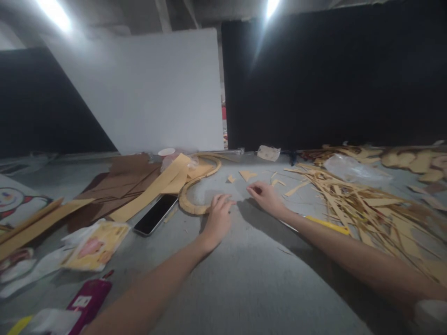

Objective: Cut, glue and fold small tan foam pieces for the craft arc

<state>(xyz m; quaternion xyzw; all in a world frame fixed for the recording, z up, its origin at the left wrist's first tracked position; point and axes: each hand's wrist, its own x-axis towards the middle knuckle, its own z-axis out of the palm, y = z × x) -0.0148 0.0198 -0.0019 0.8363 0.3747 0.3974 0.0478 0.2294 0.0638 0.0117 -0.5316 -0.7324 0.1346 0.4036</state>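
Head view: our left hand (218, 216) lies flat and released on the grey desk (244, 279), just beside the curved cardboard strip (188, 204). Our right hand (266, 196) rests palm-down; we cannot tell its grip. The magenta packet (89, 298) has a label too blurred to read.

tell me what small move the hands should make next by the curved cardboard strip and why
Probably close the left hand on the near end of the curved cardboard strip: its fingers lie at that end, while the right hand rests on bare table beside it. The phone lies close on the strip's other side, so lifting seems safer than sliding.
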